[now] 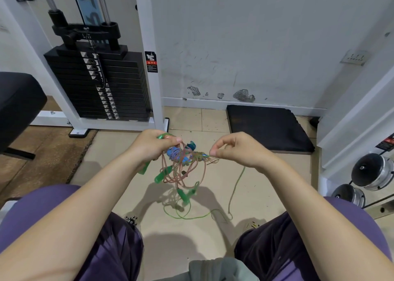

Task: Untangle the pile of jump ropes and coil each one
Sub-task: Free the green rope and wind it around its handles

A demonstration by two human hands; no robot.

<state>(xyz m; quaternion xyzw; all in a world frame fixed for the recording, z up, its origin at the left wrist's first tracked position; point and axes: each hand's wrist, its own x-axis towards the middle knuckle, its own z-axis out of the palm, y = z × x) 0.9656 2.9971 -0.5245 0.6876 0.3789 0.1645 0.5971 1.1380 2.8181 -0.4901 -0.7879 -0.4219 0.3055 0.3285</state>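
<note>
Item: rope tangle (183,165), hanging between hands, unsorted. Left hand (153,145) grips green handles and loops. Right hand (232,148) pinches knot strand. Green rope (235,187) trails below right hand. Step: untangling, early. Next: likely work strand free of knot.

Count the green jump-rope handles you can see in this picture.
4, maybe more hidden in the tangle: one in the left hand, showing at; one hanging beside it; two lower down and, the second less clear.
</note>
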